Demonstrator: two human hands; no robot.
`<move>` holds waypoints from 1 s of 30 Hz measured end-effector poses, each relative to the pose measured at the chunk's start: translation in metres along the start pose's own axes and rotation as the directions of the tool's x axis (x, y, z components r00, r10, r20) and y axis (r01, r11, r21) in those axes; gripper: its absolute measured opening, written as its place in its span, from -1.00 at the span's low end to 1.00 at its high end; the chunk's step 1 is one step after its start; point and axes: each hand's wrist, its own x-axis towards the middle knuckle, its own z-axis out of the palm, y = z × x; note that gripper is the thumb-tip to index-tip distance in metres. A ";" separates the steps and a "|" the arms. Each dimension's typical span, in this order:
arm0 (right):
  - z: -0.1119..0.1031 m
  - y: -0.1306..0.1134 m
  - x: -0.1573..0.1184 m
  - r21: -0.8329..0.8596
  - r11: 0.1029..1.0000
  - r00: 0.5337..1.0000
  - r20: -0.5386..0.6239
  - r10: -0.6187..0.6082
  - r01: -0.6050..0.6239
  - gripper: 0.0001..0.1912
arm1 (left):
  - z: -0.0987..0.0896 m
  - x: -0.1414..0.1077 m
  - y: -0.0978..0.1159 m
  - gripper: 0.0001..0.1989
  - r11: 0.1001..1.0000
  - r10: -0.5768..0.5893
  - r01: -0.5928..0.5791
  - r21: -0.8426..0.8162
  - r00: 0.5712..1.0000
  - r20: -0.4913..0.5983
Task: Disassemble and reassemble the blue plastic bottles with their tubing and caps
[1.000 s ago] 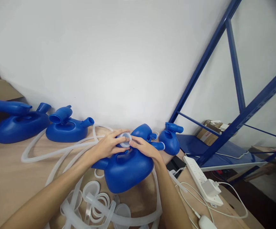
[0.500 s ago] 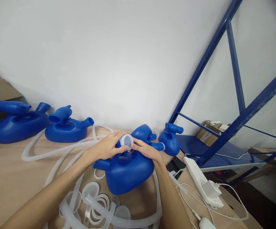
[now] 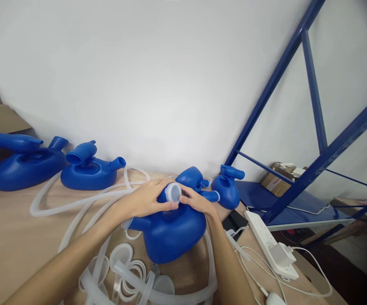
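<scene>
In front of me stands a blue plastic urinal bottle (image 3: pixel 175 237) with an oval handle opening and a spout pointing left. Just above it, my left hand (image 3: pixel 148 197) is closed round a blue tube-shaped piece (image 3: pixel 161 196), its thumb stretched along the near side. A translucent white cap (image 3: pixel 173 193) covers the end of that piece facing me. My right hand (image 3: pixel 196 199) grips the cap's rim from the right with thumb and fingers. Whether the blue piece touches the bottle's top is hidden by my hands.
More blue bottles stand along the wall, two at left (image 3: pixel 88 173) and others at right (image 3: pixel 226 190). Clear tubing (image 3: pixel 59 207), white rings (image 3: pixel 134 273) and translucent caps (image 3: pixel 121 254) lie on the table. A power strip (image 3: pixel 270 243) with cables sits at right, beside a blue metal rack (image 3: pixel 313 93).
The cap and the blue piece have shifted slightly right and turned. My left thumb has slid off the cap's face to below it. The bottle has moved a little right and down.
</scene>
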 end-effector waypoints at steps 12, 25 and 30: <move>-0.019 -0.002 -0.015 -0.141 0.989 0.977 -0.201 -0.065 0.037 -0.54 | 0.008 0.003 -0.013 -0.25 0.997 -0.034 0.033 -0.074 0.999 -0.015; 0.009 -0.042 -0.012 -0.659 0.739 0.918 -0.194 -0.347 0.140 -0.35 | 0.013 0.000 0.002 -0.32 0.997 -0.073 0.073 0.008 0.997 0.003; 0.021 -0.044 -0.007 -0.828 0.556 0.890 -0.309 -0.334 -0.079 -0.51 | 0.015 -0.003 0.005 -0.40 0.998 -0.046 0.047 0.048 0.999 -0.008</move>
